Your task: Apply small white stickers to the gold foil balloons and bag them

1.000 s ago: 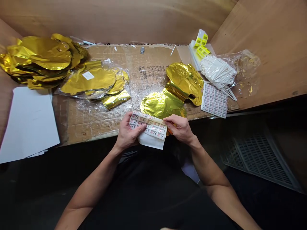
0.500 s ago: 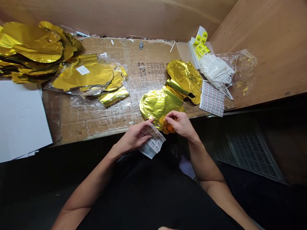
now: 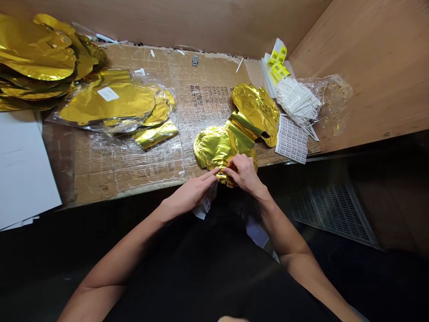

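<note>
The gold foil piece (image 3: 239, 134) is lying at the front edge of the table (image 3: 150, 188), its long axis slanting from near left to far right, one rounded lobe facing the edge and the other reaching toward the white sticks (image 3: 298, 100). The left hand (image 3: 191, 194) is gripping a sticker sheet (image 3: 204, 205) that's drooping below the edge, its fingertips touching the foil. Just beside them, the right hand (image 3: 246, 172) is bunching thumb and fingers over the near lobe; I can't tell whether they're pinching anything. Cardboard (image 3: 134, 167) is covering the tabletop, wooden panels (image 3: 167, 22) are walling it in, and a grey grille (image 3: 331, 214) is showing in the dark at right.
</note>
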Tool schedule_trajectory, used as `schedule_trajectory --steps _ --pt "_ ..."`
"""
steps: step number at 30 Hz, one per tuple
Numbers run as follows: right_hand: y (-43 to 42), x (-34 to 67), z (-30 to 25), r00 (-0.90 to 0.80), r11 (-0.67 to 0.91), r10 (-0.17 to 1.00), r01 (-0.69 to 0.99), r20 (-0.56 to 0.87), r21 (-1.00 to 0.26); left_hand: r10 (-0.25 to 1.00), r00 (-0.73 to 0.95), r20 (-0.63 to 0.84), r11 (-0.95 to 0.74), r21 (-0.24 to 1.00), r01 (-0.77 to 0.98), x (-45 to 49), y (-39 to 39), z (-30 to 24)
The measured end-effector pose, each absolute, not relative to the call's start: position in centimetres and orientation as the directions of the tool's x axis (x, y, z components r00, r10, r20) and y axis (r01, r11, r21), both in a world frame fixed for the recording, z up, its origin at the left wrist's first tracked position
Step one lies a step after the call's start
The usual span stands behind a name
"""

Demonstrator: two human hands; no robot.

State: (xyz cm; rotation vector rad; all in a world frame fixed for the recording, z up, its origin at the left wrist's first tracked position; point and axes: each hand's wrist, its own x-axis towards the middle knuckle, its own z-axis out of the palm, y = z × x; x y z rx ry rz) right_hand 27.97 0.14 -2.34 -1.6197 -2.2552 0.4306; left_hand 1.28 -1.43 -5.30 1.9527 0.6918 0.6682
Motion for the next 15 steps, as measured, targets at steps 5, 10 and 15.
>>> schedule_trajectory --steps 5,10,15 --pt "0.4 27.9 -2.4 -0.262 0.205 0.965 0.744 0.004 -0.636 0.630 0.758 0.170 -0.472 0.858 0.201 1.3 -2.2 -5.9" --pt "4.7 31.4 1.0 -0.311 0.141 0.947 0.640 -0.086 -0.756 0.639 0.755 0.146 -0.431 0.881 0.195 1.7 -2.5 -6.1" --pt "13.2 39.9 5.6 0.054 0.100 0.969 0.806 0.240 -0.584 0.770 0.631 0.099 -0.238 0.961 0.139 1.8 -2.3 -5.1"
